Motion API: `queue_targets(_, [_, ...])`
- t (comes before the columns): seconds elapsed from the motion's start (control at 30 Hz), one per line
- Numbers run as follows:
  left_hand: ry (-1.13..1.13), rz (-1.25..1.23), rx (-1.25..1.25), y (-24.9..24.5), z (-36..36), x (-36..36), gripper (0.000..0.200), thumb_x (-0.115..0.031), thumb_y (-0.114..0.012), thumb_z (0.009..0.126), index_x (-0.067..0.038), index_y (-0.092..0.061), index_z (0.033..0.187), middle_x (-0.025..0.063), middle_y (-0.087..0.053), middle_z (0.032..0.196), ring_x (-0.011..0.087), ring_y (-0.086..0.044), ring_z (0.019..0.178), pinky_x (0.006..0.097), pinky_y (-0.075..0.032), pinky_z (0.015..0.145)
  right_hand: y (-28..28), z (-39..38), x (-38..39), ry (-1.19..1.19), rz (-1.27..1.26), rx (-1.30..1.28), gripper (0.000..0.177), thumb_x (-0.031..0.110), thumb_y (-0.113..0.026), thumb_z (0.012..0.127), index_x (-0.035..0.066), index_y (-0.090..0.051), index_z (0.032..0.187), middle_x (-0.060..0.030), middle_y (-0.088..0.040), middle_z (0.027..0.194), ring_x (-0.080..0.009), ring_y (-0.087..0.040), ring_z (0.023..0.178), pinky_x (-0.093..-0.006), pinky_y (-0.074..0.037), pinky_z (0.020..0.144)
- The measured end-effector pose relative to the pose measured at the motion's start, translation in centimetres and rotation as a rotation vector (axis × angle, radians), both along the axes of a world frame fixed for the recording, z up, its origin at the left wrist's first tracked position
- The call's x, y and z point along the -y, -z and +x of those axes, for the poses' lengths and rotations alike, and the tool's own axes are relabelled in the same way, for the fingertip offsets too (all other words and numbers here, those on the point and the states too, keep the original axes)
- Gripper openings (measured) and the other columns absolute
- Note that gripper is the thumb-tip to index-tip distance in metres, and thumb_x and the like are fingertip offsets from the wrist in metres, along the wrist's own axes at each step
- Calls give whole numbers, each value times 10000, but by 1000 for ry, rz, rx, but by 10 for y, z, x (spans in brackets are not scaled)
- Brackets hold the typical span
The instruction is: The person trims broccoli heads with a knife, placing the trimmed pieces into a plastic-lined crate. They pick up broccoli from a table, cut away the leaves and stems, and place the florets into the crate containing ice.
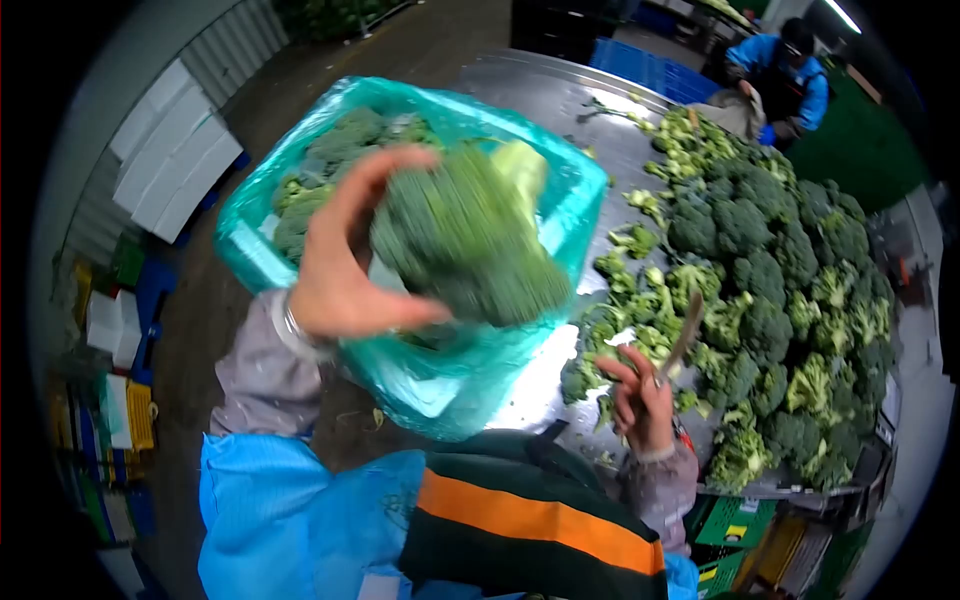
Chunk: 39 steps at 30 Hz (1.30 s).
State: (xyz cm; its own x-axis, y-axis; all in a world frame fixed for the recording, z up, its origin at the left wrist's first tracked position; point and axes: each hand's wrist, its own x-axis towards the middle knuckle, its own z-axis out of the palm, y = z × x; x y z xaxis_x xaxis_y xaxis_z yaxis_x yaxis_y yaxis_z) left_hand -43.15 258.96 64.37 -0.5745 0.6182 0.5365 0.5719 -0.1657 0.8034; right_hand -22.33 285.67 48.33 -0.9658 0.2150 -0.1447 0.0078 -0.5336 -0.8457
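My left hand (pixel 335 265) is curled round a large broccoli head (pixel 465 235), blurred by motion, its pale stem pointing up and to the right. The head is above a crate lined with a green plastic bag (pixel 430 400), where more broccoli (pixel 345 140) lies. Low over the table's near side, my right hand (pixel 645 410) grips a knife (pixel 686 335) with its blade pointing up; a bit of red handle shows below the fingers. Some of these fingers are stretched out. Beside the knife lies a big pile of broccoli heads (pixel 765 225) and cut pieces.
The pile lies on a metal table (pixel 520 75). Blue crates (pixel 650 72) stand at its far edge. Another person (pixel 790 75) in blue sleeves works at the far right. White boxes (pixel 175 150) are stacked at left, and green crates (pixel 735 520) sit below the table at right.
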Motion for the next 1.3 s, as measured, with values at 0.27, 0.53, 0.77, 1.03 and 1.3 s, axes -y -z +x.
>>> queue_targets(0.27, [305,-288,-520,77,105,-87,624,-55,-725,577,-170,-557,1167,97,-518,1156,364,-385,1224,555,-236,1018,18,6,-14,22,-325,7,563,294,-581,844,30,-350,1285,-93,-585,1010,-45,-449,495,-165,-347,415])
queue_targets(0.53, [439,-225,1252,124,130,-96,965,36,-637,561,-117,-149,1380,75,-235,1396,229,-292,1284,361,-256,1056,51,50,-21,33,-233,101,447,179,-696,759,-11,-514,1120,-21,-601,732,-34,-421,405,-167,-321,374])
queue_targets(0.77, [282,-683,436,151,139,-108,863,-233,-881,505,-107,-435,1233,101,-391,1239,252,-386,1196,343,-322,1005,28,59,-36,126,788,-27,302,36,-686,670,77,-618,962,15,-558,636,-98,-493,499,-256,-354,431])
queue_targets(1.03, [85,-769,168,129,154,-118,814,-280,-879,486,-127,-467,1170,169,-429,1037,333,-470,1011,376,-424,865,1,89,-33,180,1490,7,230,-26,-555,543,105,-573,731,-46,-484,614,-247,-539,566,-342,-417,477])
queue_targets(1.3, [88,-790,226,129,156,-108,792,-167,-879,483,-102,-471,1159,99,-378,1035,258,-422,1019,335,-365,913,48,113,-56,53,1516,356,126,18,-595,623,65,-594,740,-117,-591,675,-324,-588,636,-402,-455,543])
